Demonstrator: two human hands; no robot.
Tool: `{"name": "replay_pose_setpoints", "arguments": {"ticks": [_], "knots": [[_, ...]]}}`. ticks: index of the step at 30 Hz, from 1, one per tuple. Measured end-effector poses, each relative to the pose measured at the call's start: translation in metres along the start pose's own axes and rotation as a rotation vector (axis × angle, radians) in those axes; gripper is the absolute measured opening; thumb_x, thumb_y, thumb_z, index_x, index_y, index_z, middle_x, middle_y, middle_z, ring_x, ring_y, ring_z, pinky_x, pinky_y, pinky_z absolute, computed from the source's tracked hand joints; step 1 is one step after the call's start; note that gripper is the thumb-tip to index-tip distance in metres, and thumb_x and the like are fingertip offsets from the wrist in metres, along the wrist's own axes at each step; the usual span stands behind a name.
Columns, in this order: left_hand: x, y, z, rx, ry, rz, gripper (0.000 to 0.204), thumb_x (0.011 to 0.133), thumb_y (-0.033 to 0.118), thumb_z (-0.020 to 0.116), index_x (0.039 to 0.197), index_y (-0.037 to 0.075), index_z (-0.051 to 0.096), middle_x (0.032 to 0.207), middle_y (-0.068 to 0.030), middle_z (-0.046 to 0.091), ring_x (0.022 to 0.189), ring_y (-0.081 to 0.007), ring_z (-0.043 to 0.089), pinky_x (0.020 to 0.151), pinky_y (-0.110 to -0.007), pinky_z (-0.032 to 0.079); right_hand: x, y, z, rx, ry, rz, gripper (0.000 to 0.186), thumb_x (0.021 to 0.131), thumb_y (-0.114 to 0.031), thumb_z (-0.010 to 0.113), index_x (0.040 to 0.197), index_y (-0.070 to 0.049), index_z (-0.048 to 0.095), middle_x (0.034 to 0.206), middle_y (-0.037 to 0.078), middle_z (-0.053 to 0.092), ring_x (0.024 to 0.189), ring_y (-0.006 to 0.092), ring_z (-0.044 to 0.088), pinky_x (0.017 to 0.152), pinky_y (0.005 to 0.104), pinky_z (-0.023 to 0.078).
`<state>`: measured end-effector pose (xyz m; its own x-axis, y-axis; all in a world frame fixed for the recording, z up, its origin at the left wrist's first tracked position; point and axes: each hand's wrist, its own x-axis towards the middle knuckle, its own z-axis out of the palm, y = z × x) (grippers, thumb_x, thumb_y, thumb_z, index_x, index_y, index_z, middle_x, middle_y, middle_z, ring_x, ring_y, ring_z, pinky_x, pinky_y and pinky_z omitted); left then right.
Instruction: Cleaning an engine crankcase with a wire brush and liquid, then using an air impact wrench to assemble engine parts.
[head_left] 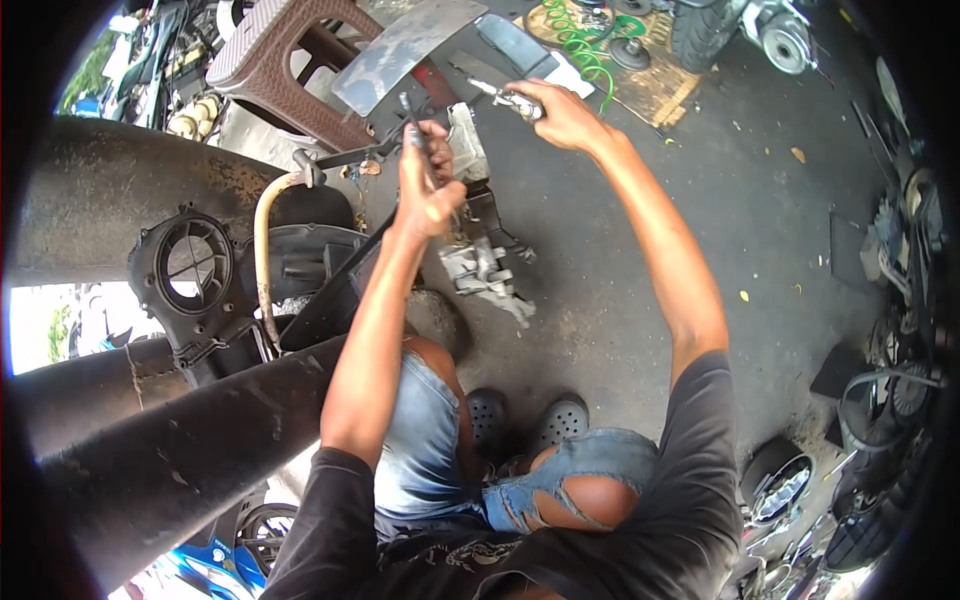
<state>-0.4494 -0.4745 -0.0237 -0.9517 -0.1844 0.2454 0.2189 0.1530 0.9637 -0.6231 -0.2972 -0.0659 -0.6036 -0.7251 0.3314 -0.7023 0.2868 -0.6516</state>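
left hand (428,180) clamped on dark metal rod (408,112) | right hand (562,112) clamped on shiny silver tool (508,99)

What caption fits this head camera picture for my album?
Left hand grips a dark metal rod; right hand holds a shiny silver tool.

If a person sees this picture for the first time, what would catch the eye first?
Likely the two raised arms at centre: the left hand grips a dark metal tool, the right hand holds a small shiny metal part. Left of them sits a black round engine cover with a beige hose.
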Motion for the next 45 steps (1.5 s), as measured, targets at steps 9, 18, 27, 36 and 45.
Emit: {"name": "replay_pose_setpoints", "arguments": {"ticks": [9,18,27,36,45], "knots": [[0.026,-0.009,-0.006,-0.102,-0.064,0.140,0.052,0.056,-0.008,0.038,0.106,0.004,0.038,0.081,0.0006,0.030,0.070,-0.0069,0.029,0.059,-0.018,0.027,-0.103,-0.040,-0.020,-0.058,-0.263,0.182,0.050,0.079,-0.043,0.075,0.106,-0.002,0.064,0.103,0.014,0.064,0.101,0.0306,0.060,0.086,0.0401,0.048],[0.072,-0.037,-0.005,0.163,-0.029,0.390,0.049,0.062,-0.010,0.040,0.110,0.001,0.037,0.086,-0.0029,0.034,0.078,-0.0117,0.035,0.070,-0.024,0.033,-0.132,-0.037,0.008,-0.048,-0.077,0.168,0.031,0.077,-0.004,0.061,0.107,-0.008,0.062,0.110,0.010,0.063,0.105,0.0334,0.060,0.086,0.0460,0.050],[0.082,-0.073,0.000,0.351,0.003,0.411,0.041,0.069,-0.010,0.048,0.108,-0.001,0.041,0.083,-0.0042,0.042,0.073,-0.0131,0.041,0.068,-0.026,0.040,-0.132,-0.025,0.001,-0.017,-0.039,0.362,0.026,0.079,-0.007,0.059,0.105,-0.007,0.063,0.112,0.013,0.063,0.104,0.0353,0.061,0.088,0.0471,0.049],[0.082,-0.093,-0.011,0.450,0.197,0.339,0.044,0.068,-0.009,0.049,0.111,0.000,0.040,0.080,-0.0038,0.043,0.071,-0.0136,0.043,0.066,-0.028,0.042,-0.125,-0.039,0.003,-0.077,-0.049,0.405,0.026,0.079,-0.008,0.060,0.105,-0.006,0.064,0.113,0.014,0.063,0.104,0.0367,0.060,0.088,0.0471,0.048],[0.079,-0.090,-0.010,0.353,0.219,0.264,0.047,0.067,-0.014,0.045,0.110,0.004,0.039,0.084,-0.0011,0.038,0.074,-0.0104,0.038,0.065,-0.023,0.037,-0.090,-0.055,-0.008,-0.128,-0.121,0.392,0.025,0.082,-0.018,0.065,0.104,-0.006,0.066,0.112,0.015,0.064,0.108,0.0351,0.060,0.091,0.0448,0.048]]}}
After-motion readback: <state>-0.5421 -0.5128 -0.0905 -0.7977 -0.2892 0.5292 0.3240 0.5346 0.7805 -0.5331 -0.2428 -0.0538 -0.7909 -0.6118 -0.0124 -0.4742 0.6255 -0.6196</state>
